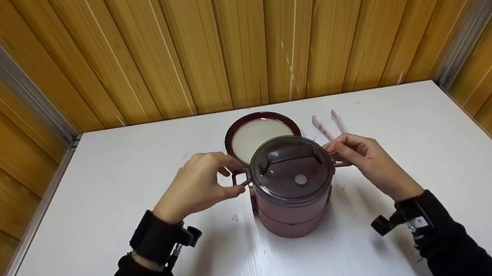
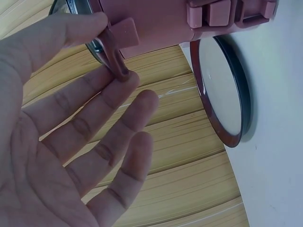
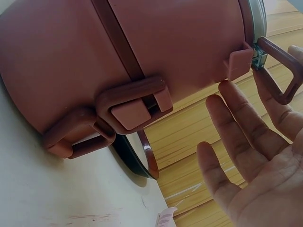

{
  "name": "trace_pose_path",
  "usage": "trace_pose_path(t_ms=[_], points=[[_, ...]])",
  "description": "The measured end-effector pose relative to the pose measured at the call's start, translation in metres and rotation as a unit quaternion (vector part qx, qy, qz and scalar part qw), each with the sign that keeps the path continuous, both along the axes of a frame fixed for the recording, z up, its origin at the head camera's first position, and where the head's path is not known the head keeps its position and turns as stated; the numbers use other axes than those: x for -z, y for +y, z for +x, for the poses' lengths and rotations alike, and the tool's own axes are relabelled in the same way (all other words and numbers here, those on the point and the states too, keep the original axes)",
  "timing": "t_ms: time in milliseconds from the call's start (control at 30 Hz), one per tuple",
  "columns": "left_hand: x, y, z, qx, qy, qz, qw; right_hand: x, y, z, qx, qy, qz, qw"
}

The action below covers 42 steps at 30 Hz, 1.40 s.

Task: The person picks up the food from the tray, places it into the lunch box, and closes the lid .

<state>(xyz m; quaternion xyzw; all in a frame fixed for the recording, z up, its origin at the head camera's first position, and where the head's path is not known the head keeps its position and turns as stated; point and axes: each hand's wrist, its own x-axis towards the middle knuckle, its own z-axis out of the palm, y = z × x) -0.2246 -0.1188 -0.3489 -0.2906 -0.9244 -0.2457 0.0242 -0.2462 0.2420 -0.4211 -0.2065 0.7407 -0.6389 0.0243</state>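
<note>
A pink round stacked lunch box (image 1: 292,219) stands upright on the white table, its dark translucent lid (image 1: 278,183) on top. On its left side, my left hand (image 1: 201,182) pinches the raised lid latch (image 2: 113,59) between thumb and forefinger, other fingers spread. Across from it, my right hand (image 1: 369,155) holds the opposite lid latch (image 3: 280,53) with thumb and forefinger; the thumb is mostly out of the right wrist view. Both latch loops stand out from the lid rim, off their side tabs. Lower down, a middle latch (image 3: 161,85) lies over its tab.
Behind the lunch box lies a cream plate (image 1: 258,135) with a dark red rim, partly covered by the lid. Pink tongs (image 1: 322,127) lie at the back right, beyond my right hand. A wood-patterned wall (image 1: 239,35) borders the table's far edge.
</note>
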Motion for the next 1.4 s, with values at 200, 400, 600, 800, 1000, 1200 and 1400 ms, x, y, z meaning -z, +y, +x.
trace_pose_path(t_ms=[200,400,600,800,1000,1200,1400], points=[[0.001,0.001,-0.001,0.007,-0.002,0.004,1.0,-0.001,0.003,0.003,0.023,-0.013,0.002,1.0],[0.004,0.003,-0.003,0.015,-0.001,0.017,0.9997,-0.002,0.008,0.004,0.025,-0.015,0.0,1.0],[0.011,0.004,-0.004,0.018,0.004,0.028,0.9995,0.004,0.013,0.004,0.017,-0.018,0.011,1.0],[0.016,0.0,-0.002,0.012,-0.003,0.043,0.999,0.009,0.011,0.0,0.016,-0.026,0.036,0.999],[0.019,-0.004,-0.001,0.006,-0.019,0.062,0.9979,0.018,0.007,-0.005,0.005,-0.029,0.046,0.998],[0.023,-0.005,0.0,0.009,-0.012,0.069,0.9975,0.023,0.006,-0.005,-0.004,-0.024,0.045,0.999],[0.023,-0.003,0.0,0.011,0.001,0.071,0.9974,0.022,0.008,-0.005,-0.006,-0.016,0.041,0.999]])
